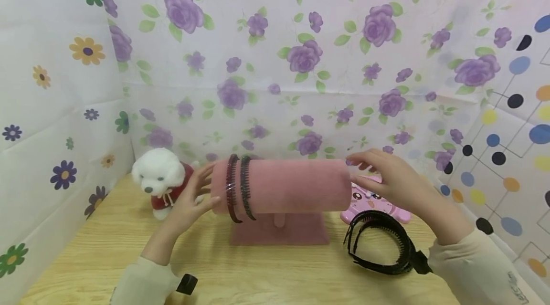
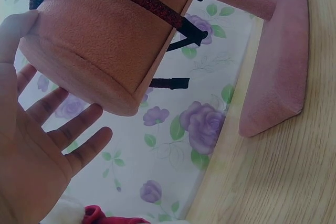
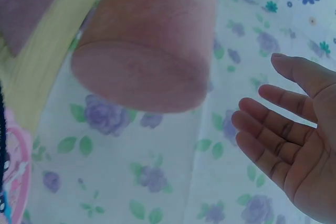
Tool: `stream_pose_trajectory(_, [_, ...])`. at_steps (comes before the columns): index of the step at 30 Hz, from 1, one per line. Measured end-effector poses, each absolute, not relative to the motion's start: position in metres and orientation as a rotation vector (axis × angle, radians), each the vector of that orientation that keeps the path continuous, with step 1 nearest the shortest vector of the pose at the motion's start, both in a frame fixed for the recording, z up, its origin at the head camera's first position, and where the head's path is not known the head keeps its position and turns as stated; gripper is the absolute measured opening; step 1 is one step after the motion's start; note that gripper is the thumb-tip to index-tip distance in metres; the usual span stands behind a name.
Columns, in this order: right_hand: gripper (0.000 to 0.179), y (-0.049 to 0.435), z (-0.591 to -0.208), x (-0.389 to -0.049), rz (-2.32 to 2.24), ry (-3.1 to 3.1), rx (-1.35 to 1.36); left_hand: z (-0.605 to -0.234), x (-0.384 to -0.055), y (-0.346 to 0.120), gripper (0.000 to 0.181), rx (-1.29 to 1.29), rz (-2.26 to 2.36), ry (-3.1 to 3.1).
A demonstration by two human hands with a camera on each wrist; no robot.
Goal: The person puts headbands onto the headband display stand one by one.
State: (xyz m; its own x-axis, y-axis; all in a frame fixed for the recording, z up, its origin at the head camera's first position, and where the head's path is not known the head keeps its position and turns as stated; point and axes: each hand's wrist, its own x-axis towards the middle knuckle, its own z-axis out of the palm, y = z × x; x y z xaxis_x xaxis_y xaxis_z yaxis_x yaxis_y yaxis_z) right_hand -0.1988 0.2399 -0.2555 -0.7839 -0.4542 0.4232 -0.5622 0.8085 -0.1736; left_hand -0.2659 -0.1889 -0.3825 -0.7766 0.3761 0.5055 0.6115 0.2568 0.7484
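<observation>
A pink plush headband stand [image 1: 301,185], a padded roll on a flat base [image 1: 279,231], stands mid-table. Two toothed headbands sit around its left part: a dark red glittery headband [image 1: 231,188] and a dark green headband [image 1: 245,188]. My left hand [image 1: 191,202] is at the roll's left end; in the left wrist view its thumb [image 2: 18,30] appears to touch the roll, with the other fingers extended. Beside the right end hovers my right hand [image 1: 393,181], its fingers loosely extended. The right wrist view shows a gap between that hand [image 3: 294,145] and the roll [image 3: 152,72].
Several black headbands [image 1: 401,236] lie nested on the table at right. Behind them is a pink cartoon-faced item [image 1: 363,202], partly hidden. A white plush dog [image 1: 159,176] in red stands at left. Floral cloth [image 1: 266,57] closes off the back, with patterned sheets at both sides.
</observation>
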Motion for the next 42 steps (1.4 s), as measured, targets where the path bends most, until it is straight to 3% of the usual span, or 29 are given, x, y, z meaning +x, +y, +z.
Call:
stream_pose_trajectory(16, [0.034,0.294,-0.299,-0.19,0.414,-2.716,0.596,-0.383,-0.265,-0.189,0.075,-0.91,-1.547,-2.301])
stream_pose_trajectory(25, [0.03,0.324,-0.342,-0.193,0.417,-2.711,0.543,-0.382,-0.264,-0.189,0.074,-0.895,-1.547,-2.318])
stream_pose_trajectory(42, [0.025,0.352,-0.39,-0.2,0.493,-2.845,0.389,-0.382,-0.265,-0.189,0.075,-0.913,-1.556,-2.316])
